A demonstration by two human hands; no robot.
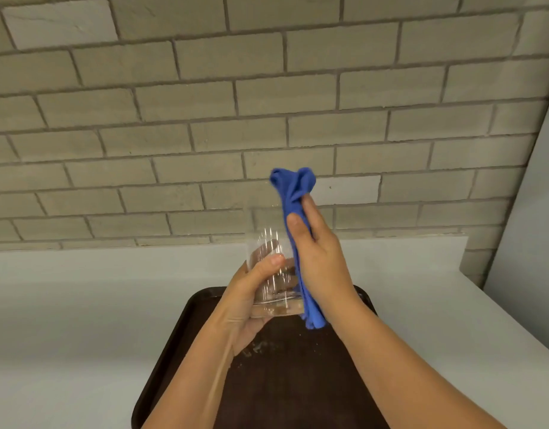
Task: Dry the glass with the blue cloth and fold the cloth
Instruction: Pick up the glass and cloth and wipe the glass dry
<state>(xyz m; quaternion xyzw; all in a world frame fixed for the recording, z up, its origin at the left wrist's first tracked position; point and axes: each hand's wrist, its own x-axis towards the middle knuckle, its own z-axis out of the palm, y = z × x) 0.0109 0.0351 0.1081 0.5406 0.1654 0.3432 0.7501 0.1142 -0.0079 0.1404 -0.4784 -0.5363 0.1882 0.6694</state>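
A clear drinking glass (268,243) is held upright in the air above the tray, with my left hand (251,292) wrapped around its lower half and thumb across the front. My right hand (321,258) presses a bunched blue cloth (293,187) against the glass's right outer side. The cloth runs in a long twisted strip from above the rim down past the glass's base, where its end (313,317) hangs free.
A dark brown tray (180,342) lies on the white counter (81,305) under my hands, with a few wet specks on it. A grey brick wall (205,103) rises behind the counter. The counter's right edge slants away at the right.
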